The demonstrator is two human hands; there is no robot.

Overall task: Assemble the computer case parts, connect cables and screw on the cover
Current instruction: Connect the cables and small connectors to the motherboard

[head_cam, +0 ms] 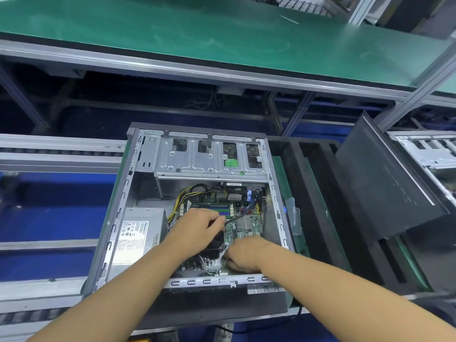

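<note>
Black cable (pixel 237 218) pinched in left hand (pixel 199 228) runs up-right across the motherboard (pixel 232 234) inside the open case (pixel 214 282); right hand (pixel 244 257) curled at the board's near edge, grip unclear

Grey aluminium-railed conveyor line (pixel 61 144) is carrying an open grey steel computer case (pixel 118 214), lying on its side. Just beside it, right, a black slotted tray (pixel 291 156) is holding a dark flat cover panel (pixel 385 181), tilted.
</note>
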